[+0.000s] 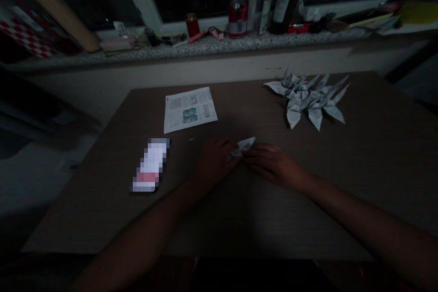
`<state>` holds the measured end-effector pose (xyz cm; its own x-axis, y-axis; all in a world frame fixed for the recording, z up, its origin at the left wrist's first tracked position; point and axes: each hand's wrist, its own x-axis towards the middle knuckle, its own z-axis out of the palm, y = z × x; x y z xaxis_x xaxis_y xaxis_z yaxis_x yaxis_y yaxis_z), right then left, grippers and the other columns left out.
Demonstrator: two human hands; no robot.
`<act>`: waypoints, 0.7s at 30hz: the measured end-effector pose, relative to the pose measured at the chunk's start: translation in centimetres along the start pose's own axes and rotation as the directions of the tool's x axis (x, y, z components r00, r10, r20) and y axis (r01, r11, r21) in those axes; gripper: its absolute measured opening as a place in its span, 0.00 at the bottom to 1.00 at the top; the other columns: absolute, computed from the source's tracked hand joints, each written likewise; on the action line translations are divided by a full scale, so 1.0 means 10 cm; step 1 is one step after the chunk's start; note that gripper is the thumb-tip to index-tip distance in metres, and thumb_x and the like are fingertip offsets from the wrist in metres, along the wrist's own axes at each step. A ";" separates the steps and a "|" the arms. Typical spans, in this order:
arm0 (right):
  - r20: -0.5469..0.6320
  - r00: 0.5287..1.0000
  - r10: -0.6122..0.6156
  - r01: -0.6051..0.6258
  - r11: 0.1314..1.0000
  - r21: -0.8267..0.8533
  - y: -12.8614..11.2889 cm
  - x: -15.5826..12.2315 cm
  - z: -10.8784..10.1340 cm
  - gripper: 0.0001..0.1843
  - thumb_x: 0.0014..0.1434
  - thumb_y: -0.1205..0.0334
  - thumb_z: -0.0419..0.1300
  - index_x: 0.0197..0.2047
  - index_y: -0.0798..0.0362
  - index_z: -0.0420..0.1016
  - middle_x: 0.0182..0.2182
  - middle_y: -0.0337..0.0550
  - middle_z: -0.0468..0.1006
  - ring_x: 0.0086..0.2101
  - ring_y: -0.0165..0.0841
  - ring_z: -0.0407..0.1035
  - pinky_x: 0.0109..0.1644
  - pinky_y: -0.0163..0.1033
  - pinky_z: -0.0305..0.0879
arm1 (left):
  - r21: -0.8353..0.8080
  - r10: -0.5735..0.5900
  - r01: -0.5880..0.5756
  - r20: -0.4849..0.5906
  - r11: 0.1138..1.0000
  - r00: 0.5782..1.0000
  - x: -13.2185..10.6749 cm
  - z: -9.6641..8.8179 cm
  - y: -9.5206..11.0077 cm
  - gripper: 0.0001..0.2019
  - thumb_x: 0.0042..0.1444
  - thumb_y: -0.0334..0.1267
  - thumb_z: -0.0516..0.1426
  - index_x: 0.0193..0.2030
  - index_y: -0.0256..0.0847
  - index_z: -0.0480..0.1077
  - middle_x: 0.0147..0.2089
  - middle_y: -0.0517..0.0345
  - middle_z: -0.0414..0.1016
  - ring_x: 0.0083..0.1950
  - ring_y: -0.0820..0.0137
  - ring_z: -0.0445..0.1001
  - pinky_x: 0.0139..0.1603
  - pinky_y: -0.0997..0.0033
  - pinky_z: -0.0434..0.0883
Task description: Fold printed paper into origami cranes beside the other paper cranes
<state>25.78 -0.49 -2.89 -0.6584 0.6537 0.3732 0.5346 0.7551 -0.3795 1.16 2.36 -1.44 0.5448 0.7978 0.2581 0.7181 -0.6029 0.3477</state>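
Observation:
A small folded piece of printed paper [245, 144] lies on the dark wooden table [219, 219] between my two hands. My left hand [215, 157] is closed on its left side, fingers curled over the paper. From the right, my right hand [273, 164] presses its fingertips together at the paper's lower right edge. One pointed end of the paper sticks up between the hands; the rest is partly covered by my fingers. Further back to the right sits a cluster of folded paper cranes [310, 98] made of similar printed paper.
A flat printed sheet [190, 108] lies at the back left, with a lit phone [150, 166] in front of it. Behind the table, a granite windowsill [137, 54] holds a red can [237, 18], bottles [262, 2] and small clutter.

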 end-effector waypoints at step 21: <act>-0.027 0.995 0.094 -0.097 0.990 -0.105 0.23 -0.05 -0.12 0.14 0.71 0.64 0.58 0.55 0.50 0.81 0.54 0.49 0.83 0.52 0.42 0.79 0.57 0.49 0.78 | -0.097 0.233 -0.223 0.117 0.970 0.965 -0.05 0.06 -0.14 0.15 0.71 0.40 0.57 0.61 0.45 0.73 0.64 0.51 0.75 0.63 0.61 0.74 0.64 0.57 0.72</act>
<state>27.96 0.91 -2.96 -0.5902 0.7231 0.3588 0.6485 0.6894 -0.3228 0.09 2.79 -2.59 0.7440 0.6291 0.2251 0.5332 -0.7620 0.3675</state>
